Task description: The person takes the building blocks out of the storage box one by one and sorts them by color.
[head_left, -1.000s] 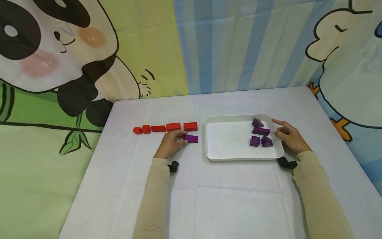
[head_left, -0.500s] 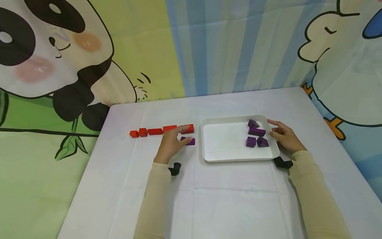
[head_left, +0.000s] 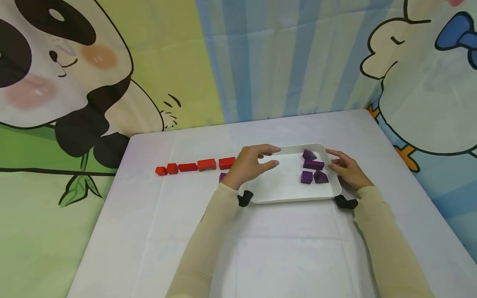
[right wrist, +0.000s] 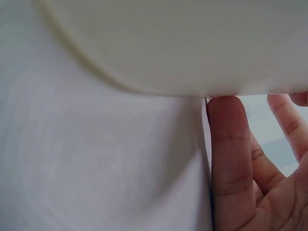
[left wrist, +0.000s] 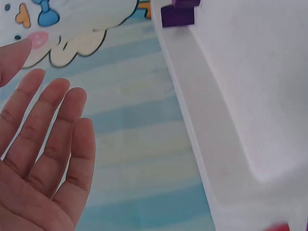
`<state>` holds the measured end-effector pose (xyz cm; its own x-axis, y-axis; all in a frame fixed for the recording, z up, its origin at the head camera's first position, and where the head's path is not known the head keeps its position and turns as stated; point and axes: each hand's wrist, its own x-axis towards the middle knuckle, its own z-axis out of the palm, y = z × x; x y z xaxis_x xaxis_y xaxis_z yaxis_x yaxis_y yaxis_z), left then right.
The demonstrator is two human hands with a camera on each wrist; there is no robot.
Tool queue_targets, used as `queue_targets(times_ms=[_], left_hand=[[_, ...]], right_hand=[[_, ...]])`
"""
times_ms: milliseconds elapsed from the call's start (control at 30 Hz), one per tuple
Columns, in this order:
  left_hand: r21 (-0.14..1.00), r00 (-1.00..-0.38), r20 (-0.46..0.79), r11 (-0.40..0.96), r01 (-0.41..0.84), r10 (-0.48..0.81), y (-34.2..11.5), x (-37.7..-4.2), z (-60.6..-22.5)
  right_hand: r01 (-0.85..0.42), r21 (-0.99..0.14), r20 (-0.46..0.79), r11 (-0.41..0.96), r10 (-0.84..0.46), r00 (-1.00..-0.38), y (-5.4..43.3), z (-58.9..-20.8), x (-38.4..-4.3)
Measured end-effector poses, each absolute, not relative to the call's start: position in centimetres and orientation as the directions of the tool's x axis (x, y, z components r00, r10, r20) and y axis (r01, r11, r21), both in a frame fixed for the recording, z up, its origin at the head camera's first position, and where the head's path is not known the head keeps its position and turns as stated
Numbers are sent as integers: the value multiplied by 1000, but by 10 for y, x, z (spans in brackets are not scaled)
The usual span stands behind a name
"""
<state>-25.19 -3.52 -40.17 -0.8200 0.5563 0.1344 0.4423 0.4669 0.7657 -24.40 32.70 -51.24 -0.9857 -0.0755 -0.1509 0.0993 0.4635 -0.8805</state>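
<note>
Four purple blocks point(head_left: 313, 164) lie in the right half of the white tray point(head_left: 277, 190). The left hand point(head_left: 247, 166) is above the tray's left end, thumb and fingers well apart, holding nothing. The right hand point(head_left: 349, 169) touches the tray's right rim with thumb and fingers; whether it pinches the rim cannot be told. A fifth purple block point(head_left: 222, 177) (mostly hidden behind the left wrist) lies left of the tray. Beyond it, five red blocks point(head_left: 206, 165) form a row on the white table point(head_left: 290, 248).
</note>
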Motion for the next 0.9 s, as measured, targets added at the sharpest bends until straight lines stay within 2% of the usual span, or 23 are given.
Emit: queue_targets(times_ms=[400, 633, 900], left_hand=[[803, -691, -26, 427, 416, 722, 33, -289, -425], [822, -669, -89, 434, 369, 738, 54, -301, -444], [751, -658, -223, 557, 355, 720, 67, -302, -460]], right_hand=[[108, -888, -163, 448, -88, -983, 327, -507, -241], [143, -886, -195, 441, -75, -978, 327, -507, -242], [141, -901, -192, 410, -87, -978, 327, -507, -242]])
